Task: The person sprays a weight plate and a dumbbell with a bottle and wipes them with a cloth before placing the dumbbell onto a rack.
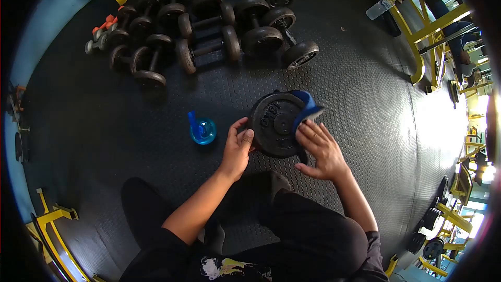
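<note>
L hand [239, 146]: gripping black round weight [281, 124] at its L rim, thumb on the upper face, other fingers curled round the edge. L forearm runs in from near L, wrist approx. straight. Weight sits ctr. of scene, face w/ raised lettering turned up; whether it bears on the floor cannot be confirmed. R hand [322, 150]: not closed; fingers extended, laid over blue cloth [307, 108] against the weight's R rim, thumb spread apart toward near L. R forearm enters from near R.

Surface: black textured rubber floor [376, 120], strong glare toward R.

Room, L to R: blue wall [49, 34] at far L; yellow frame [65, 212] at near L. Small orange dumbbells [108, 23] at far L, then dark dumbbells [261, 40] in rough rows across far side (some w/ worn, brownish heads). Blue spray bottle [206, 131] on floor, L of weight, near L hand but not touched. Far R: clear bottle [380, 8] beside yellow equipment [441, 23]. Near R: dark plates [433, 249] on a rack, partly cut off by lens edge.
</note>
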Demonstrator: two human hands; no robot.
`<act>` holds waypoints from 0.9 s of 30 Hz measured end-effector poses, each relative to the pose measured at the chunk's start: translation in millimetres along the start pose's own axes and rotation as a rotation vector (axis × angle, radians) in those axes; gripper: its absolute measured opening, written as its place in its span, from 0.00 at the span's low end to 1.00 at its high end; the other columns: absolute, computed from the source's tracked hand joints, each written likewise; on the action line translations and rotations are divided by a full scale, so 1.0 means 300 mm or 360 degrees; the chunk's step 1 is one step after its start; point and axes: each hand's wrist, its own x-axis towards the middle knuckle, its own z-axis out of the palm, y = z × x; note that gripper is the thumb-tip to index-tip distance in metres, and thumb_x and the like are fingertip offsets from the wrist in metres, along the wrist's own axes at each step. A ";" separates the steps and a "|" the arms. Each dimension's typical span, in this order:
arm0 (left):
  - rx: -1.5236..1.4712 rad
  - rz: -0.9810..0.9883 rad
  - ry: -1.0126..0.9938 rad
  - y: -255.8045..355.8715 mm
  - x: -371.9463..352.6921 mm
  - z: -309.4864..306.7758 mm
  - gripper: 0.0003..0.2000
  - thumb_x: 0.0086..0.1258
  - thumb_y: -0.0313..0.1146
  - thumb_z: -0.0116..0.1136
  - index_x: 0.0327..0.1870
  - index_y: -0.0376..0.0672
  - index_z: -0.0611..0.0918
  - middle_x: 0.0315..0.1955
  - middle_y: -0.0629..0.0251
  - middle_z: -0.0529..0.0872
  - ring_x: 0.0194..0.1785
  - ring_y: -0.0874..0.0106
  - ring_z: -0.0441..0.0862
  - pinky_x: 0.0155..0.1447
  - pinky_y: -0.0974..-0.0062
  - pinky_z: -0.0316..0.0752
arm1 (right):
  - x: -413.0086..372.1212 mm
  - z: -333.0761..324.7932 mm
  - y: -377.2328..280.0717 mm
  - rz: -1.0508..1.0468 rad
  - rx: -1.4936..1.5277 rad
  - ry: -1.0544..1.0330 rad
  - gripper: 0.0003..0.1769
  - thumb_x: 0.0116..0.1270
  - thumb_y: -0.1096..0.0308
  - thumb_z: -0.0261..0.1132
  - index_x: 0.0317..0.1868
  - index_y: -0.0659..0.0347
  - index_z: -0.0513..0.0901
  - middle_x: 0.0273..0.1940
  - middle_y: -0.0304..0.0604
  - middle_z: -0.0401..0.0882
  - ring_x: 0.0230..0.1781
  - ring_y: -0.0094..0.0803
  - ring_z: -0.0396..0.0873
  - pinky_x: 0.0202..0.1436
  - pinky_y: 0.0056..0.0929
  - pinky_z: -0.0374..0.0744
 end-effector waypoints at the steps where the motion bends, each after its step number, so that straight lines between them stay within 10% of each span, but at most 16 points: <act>1: 0.0060 0.0014 0.0004 -0.013 0.004 -0.011 0.27 0.82 0.42 0.50 0.75 0.46 0.57 0.55 0.64 0.81 0.53 0.79 0.79 0.54 0.77 0.74 | 0.027 0.005 0.013 0.0003 0.0006 0.0005 0.47 0.64 0.32 0.58 0.75 0.54 0.66 0.77 0.46 0.61 0.81 0.41 0.52 0.81 0.53 0.51; 12: -0.0301 -0.0014 0.0000 -0.107 0.011 -0.033 0.26 0.81 0.45 0.51 0.75 0.52 0.60 0.55 0.70 0.80 0.46 0.85 0.74 0.47 0.87 0.63 | 0.433 -0.032 -0.107 -0.0174 -0.0118 0.0114 0.49 0.67 0.27 0.48 0.72 0.62 0.69 0.72 0.50 0.66 0.73 0.52 0.64 0.76 0.53 0.60; 17: -0.0788 -0.0106 -0.0105 -0.093 0.009 0.005 0.25 0.83 0.39 0.47 0.76 0.47 0.59 0.64 0.68 0.76 0.66 0.78 0.73 0.69 0.72 0.69 | 0.360 0.016 -0.171 -0.0574 -0.0113 0.0159 0.52 0.68 0.24 0.40 0.72 0.64 0.68 0.74 0.51 0.63 0.79 0.51 0.54 0.80 0.54 0.51; 27: -0.0822 -0.0091 -0.0184 -0.188 0.028 -0.054 0.15 0.83 0.35 0.42 0.66 0.45 0.71 0.61 0.65 0.79 0.66 0.71 0.76 0.71 0.70 0.70 | 0.206 -0.001 -0.135 -0.0858 -0.0168 -0.0284 0.31 0.76 0.48 0.52 0.75 0.48 0.67 0.79 0.36 0.56 0.81 0.36 0.51 0.82 0.45 0.50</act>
